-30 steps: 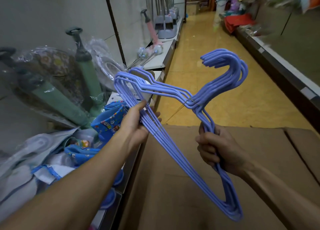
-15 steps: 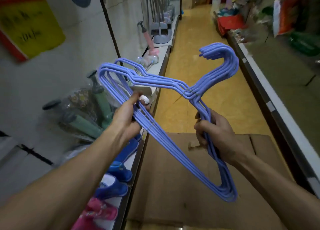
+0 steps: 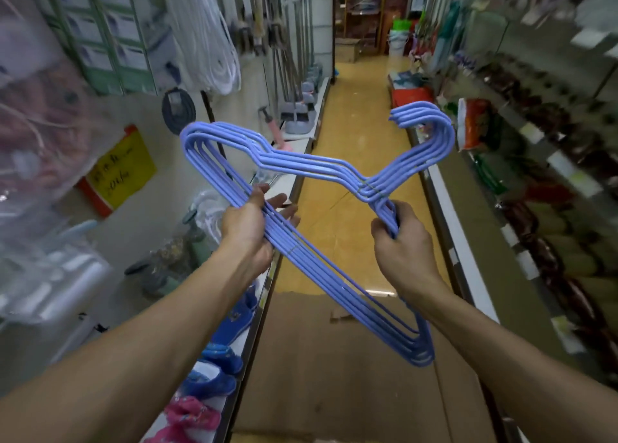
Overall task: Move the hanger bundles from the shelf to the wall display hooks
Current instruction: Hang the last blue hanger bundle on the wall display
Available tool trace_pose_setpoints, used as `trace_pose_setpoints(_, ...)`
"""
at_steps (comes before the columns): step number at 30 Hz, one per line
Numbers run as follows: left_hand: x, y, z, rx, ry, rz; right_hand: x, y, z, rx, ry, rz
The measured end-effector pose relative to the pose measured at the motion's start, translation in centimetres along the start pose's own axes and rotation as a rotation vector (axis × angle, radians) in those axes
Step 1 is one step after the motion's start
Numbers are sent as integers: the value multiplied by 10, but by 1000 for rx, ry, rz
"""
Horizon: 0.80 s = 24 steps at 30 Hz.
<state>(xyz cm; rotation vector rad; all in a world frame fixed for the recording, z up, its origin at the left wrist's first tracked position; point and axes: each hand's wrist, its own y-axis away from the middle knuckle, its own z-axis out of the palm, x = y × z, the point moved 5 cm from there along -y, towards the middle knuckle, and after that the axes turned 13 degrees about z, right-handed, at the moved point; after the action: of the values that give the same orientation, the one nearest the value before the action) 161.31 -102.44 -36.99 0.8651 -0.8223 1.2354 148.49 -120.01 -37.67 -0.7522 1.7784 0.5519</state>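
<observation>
A bundle of blue wire hangers (image 3: 311, 172) is held up in the air over the aisle, between both hands, with its stacked hooks (image 3: 423, 121) pointing up and to the right and its long bottom bars running down toward the lower right corner (image 3: 419, 352). The left hand (image 3: 249, 228) holds the bottom bars near the bundle's left shoulder: the thumb (image 3: 259, 195) lies over the near side of the bars and the fingers (image 3: 284, 208) reach out almost straight behind them, so the hold is loose rather than a tight fist. The right hand (image 3: 399, 238) grips the other side arm just below the tied neck, its fingers curled closed round the wires. Above the left fingers the bundle's rounded shoulder (image 3: 192, 141) stands out before the wall. Beyond and left of those fingers hang coils of white rope (image 3: 214, 41), a yellow sign (image 3: 122, 172) and a dark round item (image 3: 178, 110). Below the left forearm a shelf edge (image 3: 264, 295) carries blue slippers (image 3: 220, 369) and pink slippers (image 3: 187, 416). Beneath both hands lies flattened brown cardboard (image 3: 334, 375), and past the fingertips the yellow floor (image 3: 354, 108) of the aisle runs away between stocked, blurred shelves (image 3: 541, 161) on the right.
</observation>
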Motion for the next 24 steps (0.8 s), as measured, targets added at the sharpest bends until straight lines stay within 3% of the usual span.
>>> trace_pose_setpoints(10,141,73,53,27,73,97,-149,44,-73,-35,81,-74)
trace_pose_setpoints(24,292,215,-3,114,102,316,-276,190,-90,-116,32,-167)
